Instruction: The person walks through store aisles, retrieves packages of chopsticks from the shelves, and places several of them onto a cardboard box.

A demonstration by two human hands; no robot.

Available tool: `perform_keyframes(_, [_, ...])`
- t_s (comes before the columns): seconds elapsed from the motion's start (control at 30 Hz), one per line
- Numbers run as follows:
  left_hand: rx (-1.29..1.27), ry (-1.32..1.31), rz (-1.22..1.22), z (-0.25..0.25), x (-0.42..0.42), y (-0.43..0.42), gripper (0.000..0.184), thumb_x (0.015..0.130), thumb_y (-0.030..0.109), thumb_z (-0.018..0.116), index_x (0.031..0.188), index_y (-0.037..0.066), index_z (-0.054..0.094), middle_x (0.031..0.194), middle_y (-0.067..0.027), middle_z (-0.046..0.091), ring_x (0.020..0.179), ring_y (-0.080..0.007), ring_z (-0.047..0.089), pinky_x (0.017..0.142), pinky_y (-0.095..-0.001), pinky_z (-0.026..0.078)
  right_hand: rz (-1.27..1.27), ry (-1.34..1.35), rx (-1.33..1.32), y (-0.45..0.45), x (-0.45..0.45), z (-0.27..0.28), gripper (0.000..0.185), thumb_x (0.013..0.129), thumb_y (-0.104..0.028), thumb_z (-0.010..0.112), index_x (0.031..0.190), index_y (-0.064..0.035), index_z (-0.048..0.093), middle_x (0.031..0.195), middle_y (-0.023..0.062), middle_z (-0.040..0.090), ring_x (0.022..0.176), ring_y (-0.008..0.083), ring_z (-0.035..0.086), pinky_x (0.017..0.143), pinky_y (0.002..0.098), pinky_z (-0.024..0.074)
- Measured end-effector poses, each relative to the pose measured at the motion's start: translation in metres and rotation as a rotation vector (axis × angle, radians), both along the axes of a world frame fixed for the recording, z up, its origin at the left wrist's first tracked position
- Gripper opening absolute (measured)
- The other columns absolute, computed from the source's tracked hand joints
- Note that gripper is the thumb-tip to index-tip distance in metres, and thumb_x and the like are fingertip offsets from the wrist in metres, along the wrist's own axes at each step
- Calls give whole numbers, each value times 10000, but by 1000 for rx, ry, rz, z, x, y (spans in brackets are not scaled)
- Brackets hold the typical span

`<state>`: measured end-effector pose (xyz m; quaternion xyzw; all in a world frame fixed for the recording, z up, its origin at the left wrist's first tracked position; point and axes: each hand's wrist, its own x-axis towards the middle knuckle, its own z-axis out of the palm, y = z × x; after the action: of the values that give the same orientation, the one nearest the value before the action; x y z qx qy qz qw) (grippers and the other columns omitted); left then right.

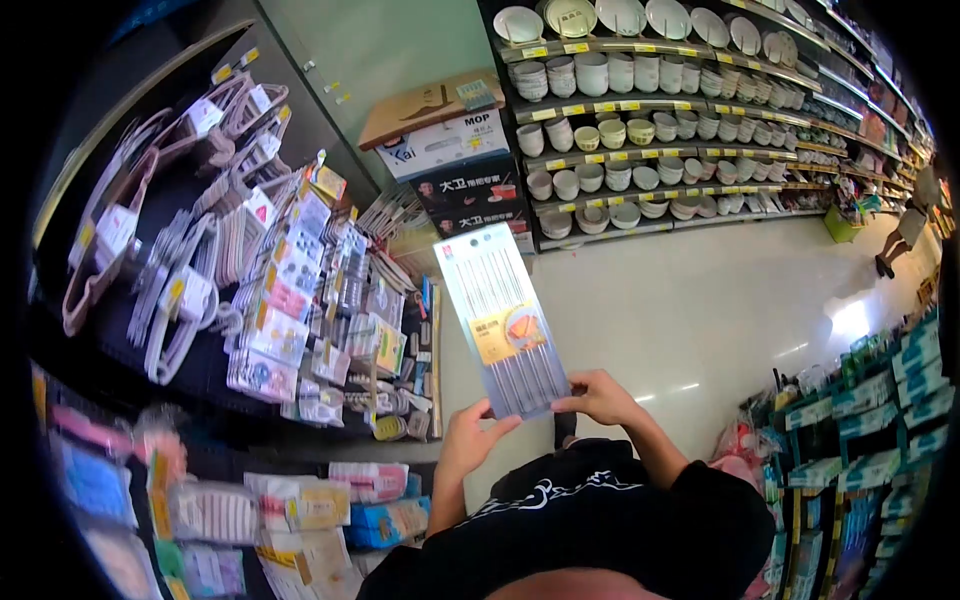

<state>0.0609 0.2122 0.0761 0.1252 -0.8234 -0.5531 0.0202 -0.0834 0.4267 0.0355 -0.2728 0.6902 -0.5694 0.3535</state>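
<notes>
A flat blister package (503, 320) of long thin metal sticks, with a yellow label in its middle, is held up in front of my body. My left hand (472, 437) grips its lower left corner with the thumb on the front. At the lower right edge my right hand (602, 398) pinches the package, thumb in front. The fingers behind the package are partly hidden. Its top end reaches up in front of the stacked mop boxes (470, 190).
Hangers (185, 300) and small packaged goods (275, 345) hang on the left rack. Shelves of bowls and plates (630, 155) stand ahead. Packaged goods (870, 390) fill racks at the right. A person (905, 225) stands at the far right, near a green bin (842, 225).
</notes>
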Motion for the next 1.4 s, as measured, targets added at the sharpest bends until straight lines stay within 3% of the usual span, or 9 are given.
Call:
perform_keyframes(0.2, [11, 263, 135, 22, -146, -67, 185, 891, 131, 698, 988, -19, 654, 875, -91, 708, 823, -102, 614, 764, -289, 494, -37, 197, -18, -86, -140, 52, 360, 847, -267, 763, 1063, 11, 685, 845, 103, 700, 772, 127, 611, 719, 299, 504])
perform_keyframes(0.37, [393, 361, 214, -2, -236, -106, 208, 951, 101, 621, 1126, -4, 585, 1020, -56, 667, 876, -87, 590, 784, -240, 468, -107, 224, -65, -137, -220, 30, 382, 845, -314, 768, 790, 12, 576, 649, 59, 533, 627, 118, 462, 568, 318, 414])
perform_keyframes(0.47, [500, 267, 201, -37, -285, -135, 213, 952, 104, 619, 1136, 3, 583, 1015, -60, 671, 878, -103, 613, 790, -246, 480, -115, 144, -33, -160, -266, 23, 305, 863, -257, 754, 851, 7, 602, 698, 56, 576, 669, 113, 506, 602, 303, 439])
perform_keyframes(0.57, [506, 137, 114, -67, -330, -178, 237, 964, 78, 584, 1185, -3, 560, 1054, -69, 673, 895, -134, 649, 818, -274, 517, -136, -160, -209, -197, -310, -2, 226, 880, -192, 734, 908, 1, 618, 767, 48, 615, 723, 112, 549, 651, 285, 461])
perform_keyframes(0.7, [499, -10, 15, -78, -400, -242, 271, 959, 54, 574, 1216, -20, 532, 1063, -91, 674, 931, -163, 654, 882, -302, 511, -169, -89, -62, -250, -374, -20, 193, 886, -182, 728, 920, -21, 627, 784, 23, 630, 738, 84, 564, 661, 256, 440])
perform_keyframes(0.83, [461, 98, -107, -64, -487, -314, 319, 976, 54, 538, 1276, -41, 489, 1121, -131, 662, 963, -179, 652, 894, -310, 507, -227, -23, 27, -316, -453, -3, 158, 895, -152, 712, 915, -24, 622, 777, 12, 617, 713, 75, 558, 642, 242, 443])
perform_keyframes(0.97, [445, 218, -162, -60, -582, -387, 312, 989, 85, 533, 1275, -29, 486, 1109, -123, 665, 969, -186, 657, 893, -314, 511, -253, 52, -117, -388, -530, 21, 196, 904, -125, 685, 1030, 3, 605, 783, 18, 608, 699, 93, 544, 644, 266, 453])
perform_keyframes(1.17, [758, 208, -37, -49, -671, -440, 329, 980, 102, 555, 1281, -10, 484, 1047, -106, 668, 857, -175, 673, 800, -309, 541, -343, -233, -292, -448, -613, 22, 208, 950, -186, 647, 1050, -16, 580, 834, 26, 635, 753, 107, 615, 681, 254, 486])
perform_keyframes(1.4, [675, 215, 134, -70, -761, -490, 280, 970, 74, 545, 1239, 3, 519, 963, -60, 660, 657, -120, 616, 647, -266, 538, -631, -565, -376, -488, -735, -28, 308, 945, -259, 640, 1155, -51, 555, 940, 45, 642, 759, 154, 634, 671, 287, 495])
